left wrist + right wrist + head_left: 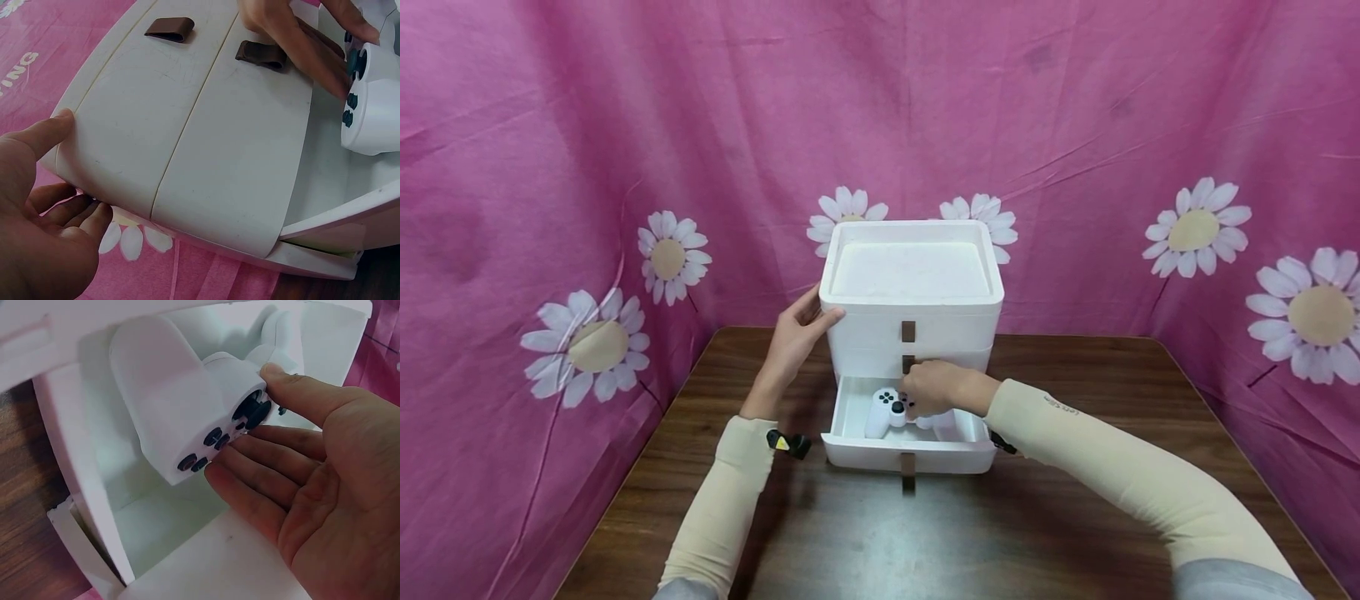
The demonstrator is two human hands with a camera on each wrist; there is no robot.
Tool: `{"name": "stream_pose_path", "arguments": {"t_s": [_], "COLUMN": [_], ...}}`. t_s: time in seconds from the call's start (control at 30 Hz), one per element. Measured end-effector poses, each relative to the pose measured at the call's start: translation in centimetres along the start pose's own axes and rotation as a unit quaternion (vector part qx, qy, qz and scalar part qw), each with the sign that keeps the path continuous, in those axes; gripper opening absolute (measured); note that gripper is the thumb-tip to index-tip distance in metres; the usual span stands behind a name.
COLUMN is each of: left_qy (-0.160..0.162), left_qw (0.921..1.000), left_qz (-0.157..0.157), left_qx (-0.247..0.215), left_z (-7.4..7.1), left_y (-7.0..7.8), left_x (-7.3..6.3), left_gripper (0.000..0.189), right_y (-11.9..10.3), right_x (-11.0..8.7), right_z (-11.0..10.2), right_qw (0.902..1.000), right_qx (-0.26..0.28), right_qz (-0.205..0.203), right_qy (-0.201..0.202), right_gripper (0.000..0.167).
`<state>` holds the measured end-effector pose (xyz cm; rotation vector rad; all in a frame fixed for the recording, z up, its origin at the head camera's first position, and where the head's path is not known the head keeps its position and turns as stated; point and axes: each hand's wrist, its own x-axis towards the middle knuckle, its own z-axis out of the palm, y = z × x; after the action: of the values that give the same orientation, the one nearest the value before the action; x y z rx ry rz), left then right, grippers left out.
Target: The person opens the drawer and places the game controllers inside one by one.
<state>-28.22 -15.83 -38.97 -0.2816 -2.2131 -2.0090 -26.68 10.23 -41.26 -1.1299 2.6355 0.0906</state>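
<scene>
A white game controller (897, 407) with dark sticks and buttons is in the pulled-out bottom drawer (842, 417) of a white drawer unit (865, 343). My right hand (938, 387) reaches into that drawer and grips the controller's middle. In the right wrist view, the right thumb (294, 387) lies on one face of the controller (169, 394), with the fingers at its other side. My left hand (792, 342) holds the unit's upper left side. The left wrist view shows the left thumb (47, 132) on the front face, the fingers bent against the side.
The unit's two upper drawers are closed, each with a brown pull tab (908, 332). Its top is a shallow recessed tray (913, 300). Under everything lies a dark wooden table (880, 533). A pink cloth (737, 125) with daisies hangs behind and at both sides.
</scene>
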Motion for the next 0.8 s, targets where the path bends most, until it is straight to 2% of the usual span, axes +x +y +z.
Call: {"name": "stream_pose_path", "arguments": {"t_s": [0.2,0.5,0.67,0.8], "left_qy": [0.000,0.005,0.015,0.028], "left_qw": [1.0000,1.0000,0.9997,0.9990], "left_qz": [0.002,-0.002,-0.004,-0.005], "left_qx": [-0.002,0.004,0.016,0.035], "left_z": [0.1,0.1,0.1,-0.1], "left_y": [0.1,0.3,0.5,0.6], "left_x": [0.0,-0.2,-0.2,-0.4], "left_gripper": [0.075,0.073,0.072,0.069], "right_y": [0.7,2.5,3.6,4.3], "right_x": [-1.4,-3.7,-5.0,-6.2], "right_z": [-0.6,-1.5,-2.2,-2.7], "right_qw": [0.9994,0.9969,0.9941,0.9914], "right_qx": [-0.010,0.008,0.014,0.030], "right_qz": [-0.021,-0.042,-0.053,-0.050], "right_qy": [0.026,0.066,0.093,0.117], "right_gripper": [0.030,0.020,0.013,0.016]}}
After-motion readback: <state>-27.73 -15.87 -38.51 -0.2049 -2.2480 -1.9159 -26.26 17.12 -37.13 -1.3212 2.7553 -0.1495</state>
